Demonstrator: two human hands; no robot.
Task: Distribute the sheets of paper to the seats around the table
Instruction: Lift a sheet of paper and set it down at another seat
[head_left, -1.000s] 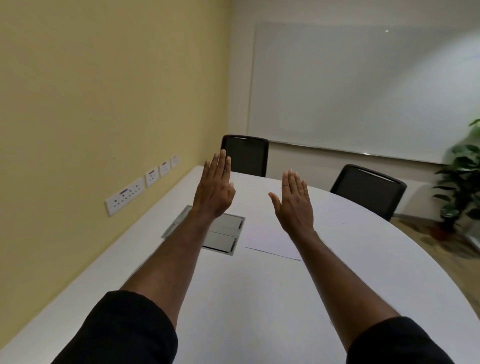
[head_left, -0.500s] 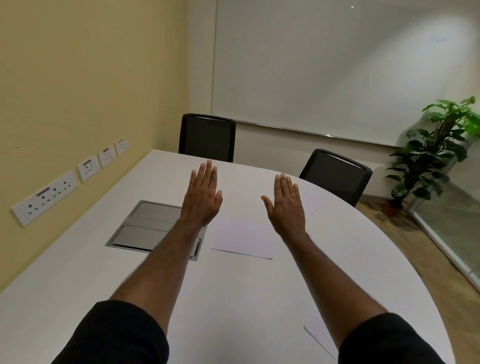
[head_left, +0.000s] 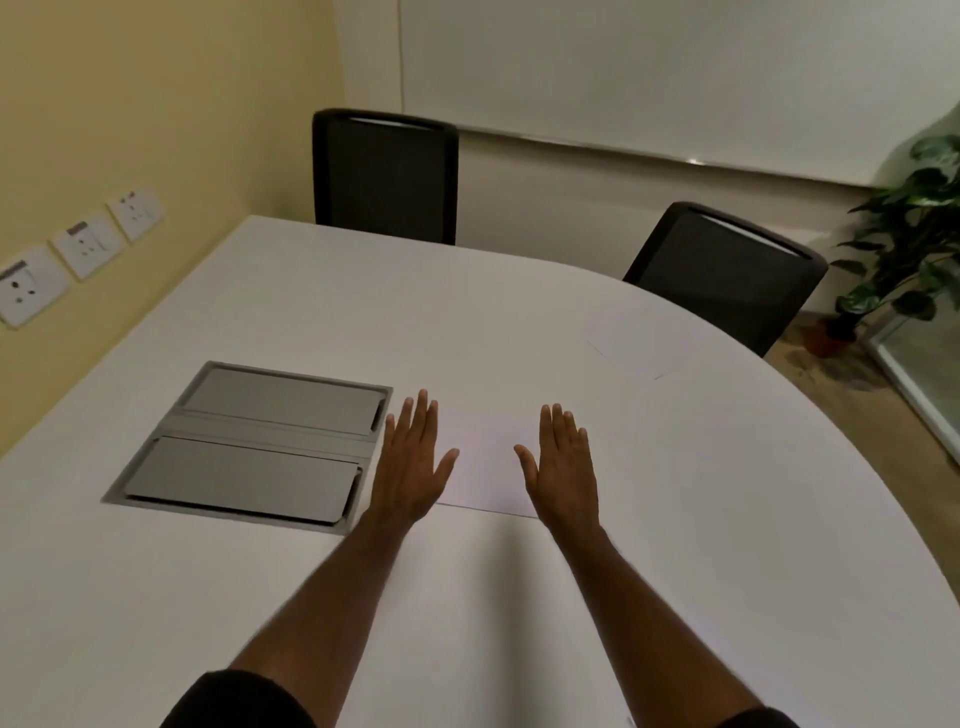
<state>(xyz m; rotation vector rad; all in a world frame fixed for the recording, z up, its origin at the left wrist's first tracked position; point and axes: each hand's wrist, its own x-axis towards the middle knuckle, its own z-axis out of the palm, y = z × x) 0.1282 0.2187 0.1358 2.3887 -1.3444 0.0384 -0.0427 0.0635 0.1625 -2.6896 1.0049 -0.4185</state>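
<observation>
Both hands flat, palms down, fingers spread, nothing gripped. Left hand (head_left: 410, 467) sits at the left edge of a sheet of paper (head_left: 485, 462) lying on the white bench (head_left: 311, 597); right hand (head_left: 561, 467) at the sheet's right edge. Can't tell if palms press the sheet or hover just above. Sheet is just right of the grey cable box (head_left: 249, 441), a recessed box in the benchtop w/ two lids, both closed, contents hidden. Left hand's fingers are right beside the box's right rim. 2nd sheet (head_left: 639, 340) lies flat well right of the box and farther away, near the bench's curved edge, in front of the right chair (head_left: 727, 275). Left chair (head_left: 384, 176) is pushed in at the far edge beyond the box, no paper visible in front of it. Wall sockets (head_left: 78, 249) left of the box on the yellow wall. Potted plant (head_left: 904, 234) far right, on the floor. Dark sleeves at bottom.
</observation>
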